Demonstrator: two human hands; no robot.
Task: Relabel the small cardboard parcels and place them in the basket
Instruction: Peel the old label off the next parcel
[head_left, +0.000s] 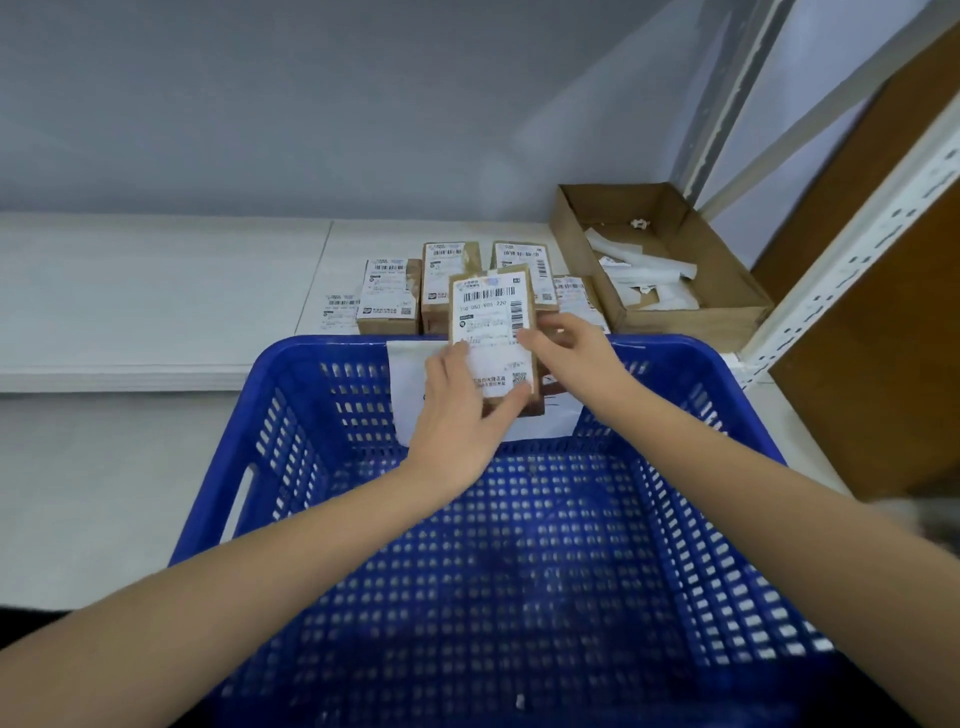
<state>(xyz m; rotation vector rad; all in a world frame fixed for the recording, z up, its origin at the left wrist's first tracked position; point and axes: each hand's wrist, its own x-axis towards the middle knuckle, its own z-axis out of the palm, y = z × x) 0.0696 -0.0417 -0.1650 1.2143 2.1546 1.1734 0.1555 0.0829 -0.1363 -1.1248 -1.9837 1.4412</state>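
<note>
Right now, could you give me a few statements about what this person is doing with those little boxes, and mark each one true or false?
1. Both hands hold one small parcel above the far rim of the blue basket. True: the left hand grips its lower end, the right hand its right side.
2. The held parcel has no label. False: a white barcode label covers its front.
3. More labelled parcels stand on the white shelf behind the basket. True.
4. The basket is piled full of parcels. False: no parcels lie on its visible floor.
5. The open cardboard box on the right holds white paper strips. True.
</note>
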